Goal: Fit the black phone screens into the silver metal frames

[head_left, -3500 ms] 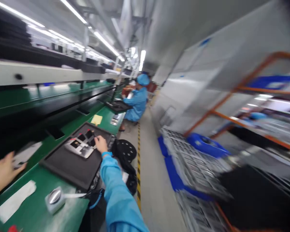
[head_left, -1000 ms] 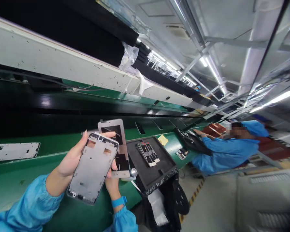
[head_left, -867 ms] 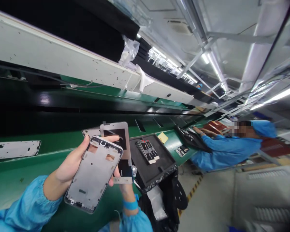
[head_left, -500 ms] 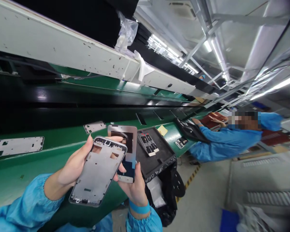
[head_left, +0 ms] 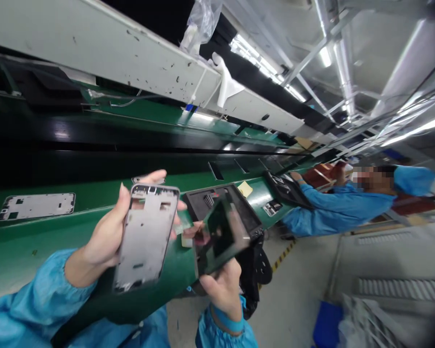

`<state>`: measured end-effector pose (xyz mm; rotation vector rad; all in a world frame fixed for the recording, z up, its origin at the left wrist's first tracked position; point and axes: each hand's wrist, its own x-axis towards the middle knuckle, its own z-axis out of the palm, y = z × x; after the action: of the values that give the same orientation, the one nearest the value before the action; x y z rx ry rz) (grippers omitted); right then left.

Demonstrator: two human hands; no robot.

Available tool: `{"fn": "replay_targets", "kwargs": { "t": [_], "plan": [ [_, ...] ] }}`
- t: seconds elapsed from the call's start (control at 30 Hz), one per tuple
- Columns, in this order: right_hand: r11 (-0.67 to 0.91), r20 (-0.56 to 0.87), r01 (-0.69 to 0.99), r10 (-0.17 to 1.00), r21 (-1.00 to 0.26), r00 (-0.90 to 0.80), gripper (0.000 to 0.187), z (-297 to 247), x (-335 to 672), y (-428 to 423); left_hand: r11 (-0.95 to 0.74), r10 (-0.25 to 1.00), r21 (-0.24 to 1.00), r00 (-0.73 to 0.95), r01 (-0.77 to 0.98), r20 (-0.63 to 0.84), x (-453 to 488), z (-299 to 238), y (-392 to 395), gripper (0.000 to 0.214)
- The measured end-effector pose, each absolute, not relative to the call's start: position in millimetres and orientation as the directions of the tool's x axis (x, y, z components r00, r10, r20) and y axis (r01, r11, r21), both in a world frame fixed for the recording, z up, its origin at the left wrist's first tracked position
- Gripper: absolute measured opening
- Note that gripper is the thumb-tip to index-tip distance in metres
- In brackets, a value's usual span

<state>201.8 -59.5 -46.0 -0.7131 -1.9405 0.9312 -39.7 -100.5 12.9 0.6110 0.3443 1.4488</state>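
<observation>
My left hand (head_left: 103, 237) grips a silver phone frame (head_left: 145, 237) upright, its inner side facing me, fingers wrapped round its edges. My right hand (head_left: 223, 287) holds a dark phone screen panel (head_left: 219, 237) from below, tilted and blurred, just right of the frame. The two parts are close together but apart. Both sleeves are blue, and a blue band sits on my right wrist.
A green conveyor bench (head_left: 39, 237) runs left to right, with another silver frame (head_left: 36, 206) lying on it. A black tray (head_left: 246, 212) sits behind the panel, and a yellow note (head_left: 245, 188) lies further back. A co-worker in blue (head_left: 333, 205) works further along.
My right hand has drawn the screen panel out from behind the frame, down and to the right, and tilted it. My left hand has raised the frame a little.
</observation>
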Motion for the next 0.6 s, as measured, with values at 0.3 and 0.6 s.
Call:
{"fn": "replay_targets", "kwargs": {
  "t": [0.3,0.6],
  "plan": [
    [0.69,0.474,0.208,0.654,-0.693,-0.59,0.058,-21,206,-54,-0.31,0.95,0.599,-0.23,-0.738,0.209,-48,-1,-66,0.058],
    [0.701,0.422,0.245,0.63,-0.67,-0.652,0.059,-17,204,-55,-0.364,0.931,0.634,-0.256,-0.682,0.259,-54,3,-71,0.039]
  ]
}}
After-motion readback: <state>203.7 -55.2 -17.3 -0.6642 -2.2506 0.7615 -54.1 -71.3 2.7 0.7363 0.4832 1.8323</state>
